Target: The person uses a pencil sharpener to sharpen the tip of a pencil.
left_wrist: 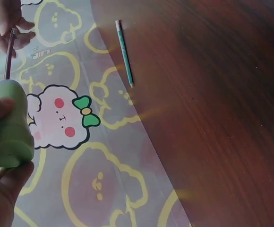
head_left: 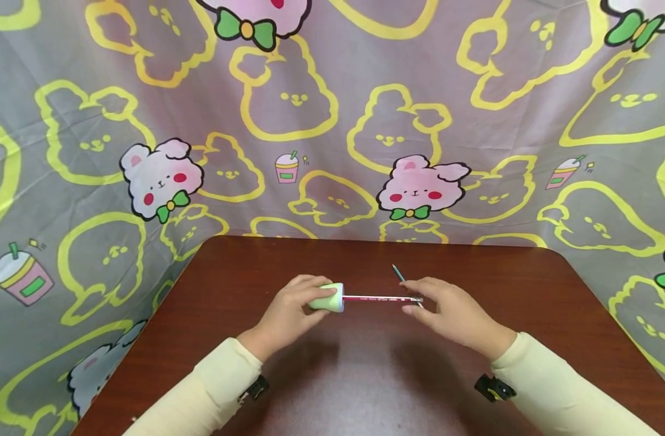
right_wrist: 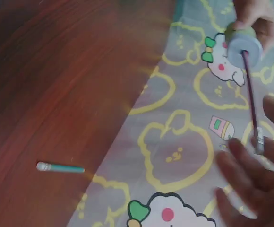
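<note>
My left hand (head_left: 289, 309) grips a light-green cylindrical pencil sharpener (head_left: 327, 298), with the fingers over it and the thumb below. A dark red pencil (head_left: 375, 298) sticks out of the sharpener's pale end face, roughly level and above the table. Its tip is hidden inside. Around the pencil's far end is my right hand (head_left: 455, 312). In the right wrist view its fingers (right_wrist: 243, 175) are spread and blurred, and the thumb stands apart from the pencil's metal-banded end. One finger is very near that end; whether it touches cannot be told.
A teal pencil (head_left: 399, 274) with a pale eraser end lies on the brown wooden table (head_left: 289, 260), beyond my right hand. Behind the table's far edge hangs a grey cloth (head_left: 332, 163) with cartoon prints, which also runs along both sides.
</note>
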